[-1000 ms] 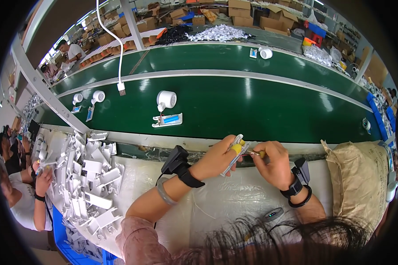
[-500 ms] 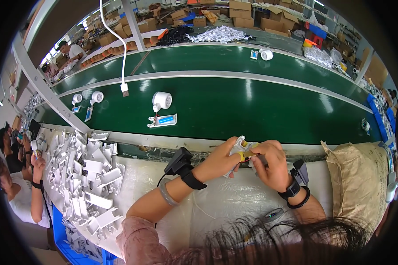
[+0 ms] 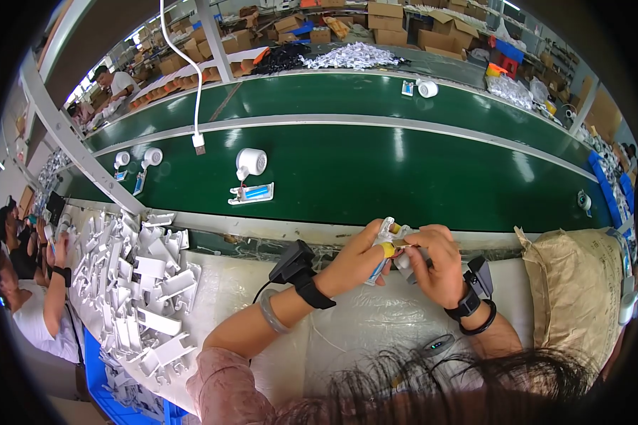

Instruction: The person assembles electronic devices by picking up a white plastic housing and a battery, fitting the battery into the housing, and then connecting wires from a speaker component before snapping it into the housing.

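In front of the belt, my left hand (image 3: 352, 261) is closed around a white plastic piece (image 3: 385, 228). A yellow part (image 3: 388, 249) shows by its thumb, and a bit of blue shows below, between the fingers. Close against it, my right hand (image 3: 438, 263) is pinched at the same piece, on a thin tan strip (image 3: 404, 245) whose kind I cannot make out. Something pale and partly hidden lies under the right fingers. On the green belt (image 3: 376, 177) sits a white round fan-like head (image 3: 251, 163) wired to an open handle shell (image 3: 251, 193) with a blue cell inside.
A heap of white plastic shells (image 3: 138, 283) covers the table's left, above a blue bin (image 3: 106, 382). A brown paper sack (image 3: 574, 290) stands at right. A white cable (image 3: 200, 92) hangs over the belt. A co-worker (image 3: 42, 304) sits at far left.
The fan-like units on the near belt have shifted slightly left. The piece in my hands has turned a little, showing more blue below. The co-worker's arm at left has moved.
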Motion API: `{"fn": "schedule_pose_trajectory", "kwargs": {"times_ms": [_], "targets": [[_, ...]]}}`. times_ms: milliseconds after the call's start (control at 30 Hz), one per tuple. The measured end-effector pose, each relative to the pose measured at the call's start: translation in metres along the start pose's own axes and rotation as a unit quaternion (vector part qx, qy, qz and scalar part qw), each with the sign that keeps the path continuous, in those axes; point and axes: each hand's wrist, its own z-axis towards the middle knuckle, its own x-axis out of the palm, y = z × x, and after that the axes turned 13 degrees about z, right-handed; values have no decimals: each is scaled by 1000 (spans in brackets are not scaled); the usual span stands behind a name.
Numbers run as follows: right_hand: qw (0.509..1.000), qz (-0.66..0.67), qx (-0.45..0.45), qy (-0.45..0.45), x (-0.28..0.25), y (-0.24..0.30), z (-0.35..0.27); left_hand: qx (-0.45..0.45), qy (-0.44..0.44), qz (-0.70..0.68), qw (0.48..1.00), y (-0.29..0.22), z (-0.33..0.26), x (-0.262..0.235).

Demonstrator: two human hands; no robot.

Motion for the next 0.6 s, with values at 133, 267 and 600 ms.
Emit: {"fn": "schedule_pose_trajectory", "kwargs": {"times_ms": [133,267,600], "targets": [[1000,19,10,7,1,0,-2,-6,28,2,1000,-6,-1,-1],[1000,19,-7,15,-2,-2,-3,9,27,15,999,-9,-2,2],[1000,-3,-28,11,-1,1,5,3,18,18,1000,-12,-3,2]]}}
